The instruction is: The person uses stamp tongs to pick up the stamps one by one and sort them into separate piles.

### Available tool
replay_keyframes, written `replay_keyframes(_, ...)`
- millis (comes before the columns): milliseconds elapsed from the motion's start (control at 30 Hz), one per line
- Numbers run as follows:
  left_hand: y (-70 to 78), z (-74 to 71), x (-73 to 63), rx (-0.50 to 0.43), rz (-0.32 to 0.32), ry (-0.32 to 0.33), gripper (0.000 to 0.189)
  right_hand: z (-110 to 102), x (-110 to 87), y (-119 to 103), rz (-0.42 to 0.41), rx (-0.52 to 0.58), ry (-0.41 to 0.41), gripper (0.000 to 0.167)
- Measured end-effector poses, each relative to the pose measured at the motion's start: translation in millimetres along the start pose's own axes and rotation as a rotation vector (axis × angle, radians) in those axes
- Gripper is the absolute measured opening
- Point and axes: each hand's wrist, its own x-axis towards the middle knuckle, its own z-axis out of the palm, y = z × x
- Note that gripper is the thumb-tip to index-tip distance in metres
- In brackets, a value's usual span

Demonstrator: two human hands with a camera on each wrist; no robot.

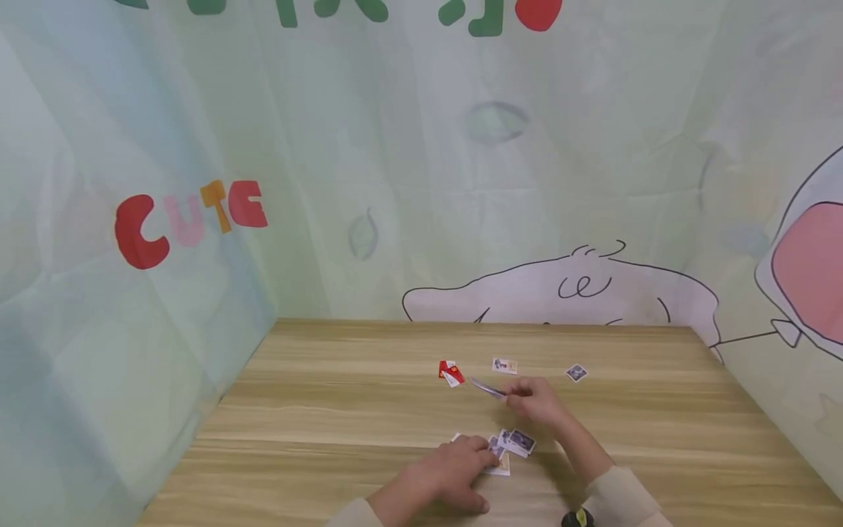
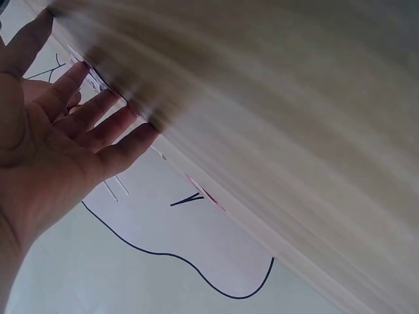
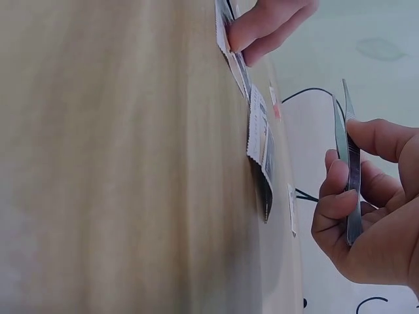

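Observation:
My right hand (image 1: pixel 536 401) holds a pair of metal tweezers (image 3: pixel 354 171) between thumb and fingers. In the right wrist view the tweezer tips stand slightly apart with nothing between them. In the head view they point left, toward a small group of red-and-white stamps (image 1: pixel 452 374). Nearer the front, my left hand (image 1: pixel 456 470) rests with its fingertips on a loose pile of stamps (image 1: pixel 520 441) and partly hides it. Its fingers (image 2: pixel 124 140) are spread and nearly straight. Toothed paper edges show on the stamps (image 3: pixel 260 134) in the right wrist view.
Farther back on the wooden table (image 1: pixel 316 410) lie a pale stamp (image 1: pixel 505 366) and, to its right, a dark stamp (image 1: pixel 576 372). A black round object (image 1: pixel 577 519) is at the bottom edge beside the right sleeve. Printed cloth walls (image 1: pixel 369 161) stand behind and along the sides.

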Motion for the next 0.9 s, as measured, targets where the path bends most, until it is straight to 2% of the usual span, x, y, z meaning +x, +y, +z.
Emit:
replay_keyframes(133, -0.2, 0.8, -0.2, -0.013, -0.005, -0.003, 0.055, -0.9, -5.9, -0.7, 0.006, -0.013, -0.003, 0.014)
replay_keyframes(300, -0.7, 1.3, 0.2, 0.017, 0.007, 0.016, 0.057, -2.0, -12.2, -1.9, 0.011, -0.019, -0.012, 0.013)
replay_keyframes(700, -1.1, 0.5, -1.4, 0.034, 0.001, 0.013, 0.06, -4.0, -21.9, -1.9, -0.015, -0.019, -0.035, 0.017)
replay_keyframes(900, -1.9, 0.4, 0.0, 0.029, 0.003, 0.029, 0.059, -5.2, -29.6, 0.7, -0.011, -0.024, -0.075, 0.017)
